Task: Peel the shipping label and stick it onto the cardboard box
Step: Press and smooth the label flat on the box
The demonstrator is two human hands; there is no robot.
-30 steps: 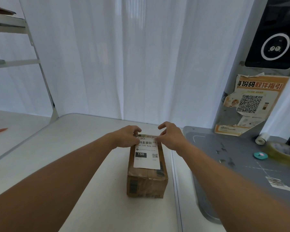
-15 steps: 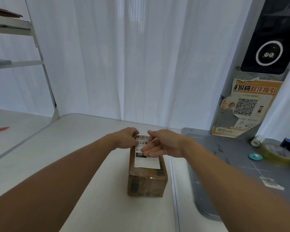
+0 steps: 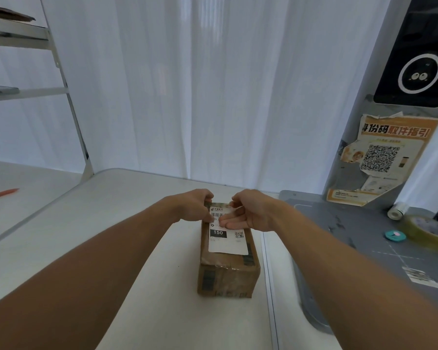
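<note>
A brown cardboard box (image 3: 228, 276) lies lengthwise on the white table (image 3: 111, 223) in front of me. The white shipping label (image 3: 228, 242), with a barcode, "150" and a QR code, lies along its top face. My left hand (image 3: 195, 205) grips the label's far left corner, thumb pressed on the print. My right hand (image 3: 253, 213) pinches the far right corner between thumb and forefinger, while its other fingers lie flat across the label's upper part. The label's near half looks flat on the box.
A grey cutting mat (image 3: 339, 236) adjoins the table on the right, carrying a tape roll (image 3: 430, 231), a teal disc (image 3: 395, 235), a small white roll (image 3: 397, 210) and a label scrap (image 3: 421, 276). A metal shelf (image 3: 61, 72) and red pen (image 3: 1, 193) are at left.
My right hand's fingers came off the label's far edge and spread flat across its upper part, then drew back a little to the right. My left hand stayed at the far left corner.
</note>
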